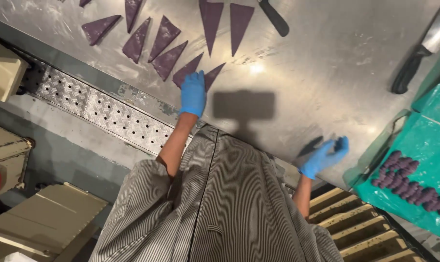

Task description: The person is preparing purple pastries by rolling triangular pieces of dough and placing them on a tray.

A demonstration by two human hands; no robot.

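Purple dough triangle (211, 77) under left hand (193, 93); right hand (323, 156) open

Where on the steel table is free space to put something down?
The table is bare in the wide middle patch, between the purple triangles, the knife and the right hand. It is crowded by the left hand, where triangles lie close, and on the green sheet with its rolled pieces.
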